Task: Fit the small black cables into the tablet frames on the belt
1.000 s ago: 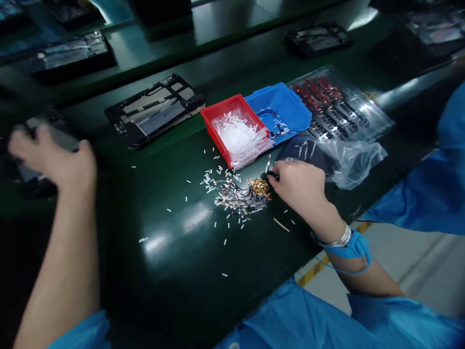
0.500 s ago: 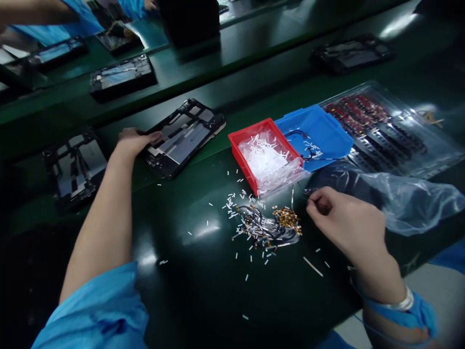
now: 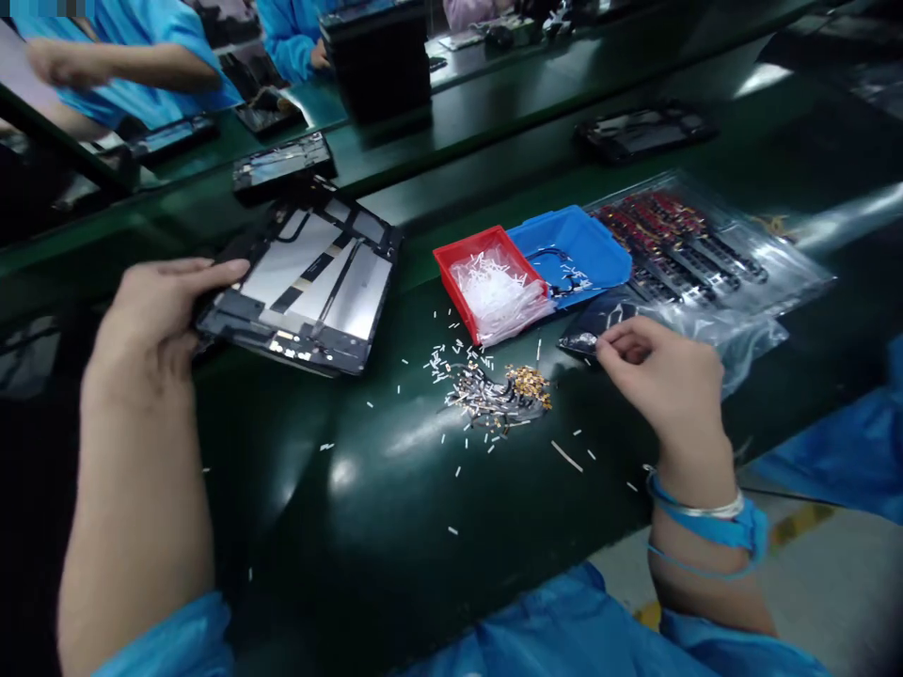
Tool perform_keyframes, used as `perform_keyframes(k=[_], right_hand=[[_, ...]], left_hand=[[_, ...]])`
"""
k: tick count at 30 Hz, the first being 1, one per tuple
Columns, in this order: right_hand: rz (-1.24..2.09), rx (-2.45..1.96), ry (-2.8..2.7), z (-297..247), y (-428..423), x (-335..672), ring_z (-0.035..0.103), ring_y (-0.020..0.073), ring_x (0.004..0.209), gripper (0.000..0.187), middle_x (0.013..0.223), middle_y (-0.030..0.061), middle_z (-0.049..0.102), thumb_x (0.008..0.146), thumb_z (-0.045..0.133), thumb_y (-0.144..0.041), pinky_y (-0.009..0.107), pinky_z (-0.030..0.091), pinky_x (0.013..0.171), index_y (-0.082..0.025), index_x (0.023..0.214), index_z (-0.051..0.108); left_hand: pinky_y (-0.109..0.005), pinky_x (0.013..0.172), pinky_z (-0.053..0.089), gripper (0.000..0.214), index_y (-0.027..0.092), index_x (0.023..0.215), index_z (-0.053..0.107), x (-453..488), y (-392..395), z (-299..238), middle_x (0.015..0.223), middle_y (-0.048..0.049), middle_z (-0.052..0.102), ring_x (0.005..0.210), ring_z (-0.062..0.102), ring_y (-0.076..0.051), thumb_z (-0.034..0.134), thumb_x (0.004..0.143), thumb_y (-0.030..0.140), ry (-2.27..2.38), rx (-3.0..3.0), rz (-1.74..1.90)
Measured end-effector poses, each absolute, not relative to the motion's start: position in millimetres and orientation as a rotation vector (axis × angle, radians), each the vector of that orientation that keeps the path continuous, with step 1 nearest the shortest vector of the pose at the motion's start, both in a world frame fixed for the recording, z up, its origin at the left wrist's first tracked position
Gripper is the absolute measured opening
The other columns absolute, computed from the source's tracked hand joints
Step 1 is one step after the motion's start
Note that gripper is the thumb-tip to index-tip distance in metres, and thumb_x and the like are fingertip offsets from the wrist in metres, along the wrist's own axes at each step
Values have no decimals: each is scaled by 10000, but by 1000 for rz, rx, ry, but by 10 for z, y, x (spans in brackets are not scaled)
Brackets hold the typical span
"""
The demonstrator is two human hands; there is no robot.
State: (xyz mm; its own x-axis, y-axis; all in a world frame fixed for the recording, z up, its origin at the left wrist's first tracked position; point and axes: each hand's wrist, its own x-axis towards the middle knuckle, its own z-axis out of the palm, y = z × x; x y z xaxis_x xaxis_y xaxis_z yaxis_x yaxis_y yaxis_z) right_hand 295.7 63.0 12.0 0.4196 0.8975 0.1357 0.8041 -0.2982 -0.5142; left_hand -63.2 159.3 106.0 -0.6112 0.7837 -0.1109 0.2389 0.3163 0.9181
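Left hand (image 3: 159, 310) pinches black device (image 3: 317, 277) by side, near far edge of bench (image 3: 395, 536). Right hand (image 3: 667, 376): fingertips pressed together, contents unclear. I judge step: positioning device; next needs level grip.

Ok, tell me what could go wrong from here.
The flat black rectangular device, tilted and gripped near one edge by the left hand alone, might slip.
The tiny white strips scattered loose on the glossy green tabletop could be brushed away.
The thin dark and silvery strands heaped beside small gold parts may tangle.
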Motion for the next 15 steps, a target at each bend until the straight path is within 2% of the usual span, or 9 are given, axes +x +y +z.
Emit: perform_keyframes(k=[2, 4, 8, 11, 15], right_hand=[[193, -2072, -1409, 111, 516, 2941, 595, 208, 620, 112, 618, 30, 635, 692, 545, -307, 326, 407, 619, -217, 701, 610], [116, -2013, -1416, 94, 405, 2915, 595, 210, 619, 142, 617, 35, 637, 691, 538, -326, 321, 396, 604, -211, 698, 621], [46, -2179, -1480, 88, 302, 2867, 620, 221, 651, 95, 630, 35, 662, 674, 567, -269, 304, 361, 582, -207, 681, 639], [68, -2363, -1586, 127, 350, 2808, 660, 240, 730, 143, 724, 43, 712, 731, 571, -253, 298, 366, 590, -209, 803, 686], [58, -2557, -1831, 163, 524, 2655, 683, 289, 880, 304, 913, 115, 741, 825, 550, -368, 318, 417, 641, -195, 1022, 704]], left_hand=[[-269, 718, 554, 97, 101, 749, 647, -693, 1134, 918, 629, 16, 612, 571, 563, -105, 722, 693, 126, 1942, 792, 1279], [-225, 582, 540, 119, 109, 767, 653, -712, 602, 759, 605, 10, 612, 547, 567, -115, 711, 707, 193, 1901, 740, 1233], [-161, 487, 495, 517, 151, 982, 635, -586, -450, 493, 736, -3, 703, 643, 666, -162, 859, 555, 336, 1770, 585, 1119], [-162, 507, 511, 726, 198, 1064, 600, -458, -1020, 321, 832, -9, 733, 703, 698, -198, 887, 467, 495, 1812, 450, 1061], [-213, 616, 554, 724, 196, 1016, 582, -376, -1384, 78, 817, -22, 738, 718, 702, -216, 868, 464, 568, 1753, 474, 975]])
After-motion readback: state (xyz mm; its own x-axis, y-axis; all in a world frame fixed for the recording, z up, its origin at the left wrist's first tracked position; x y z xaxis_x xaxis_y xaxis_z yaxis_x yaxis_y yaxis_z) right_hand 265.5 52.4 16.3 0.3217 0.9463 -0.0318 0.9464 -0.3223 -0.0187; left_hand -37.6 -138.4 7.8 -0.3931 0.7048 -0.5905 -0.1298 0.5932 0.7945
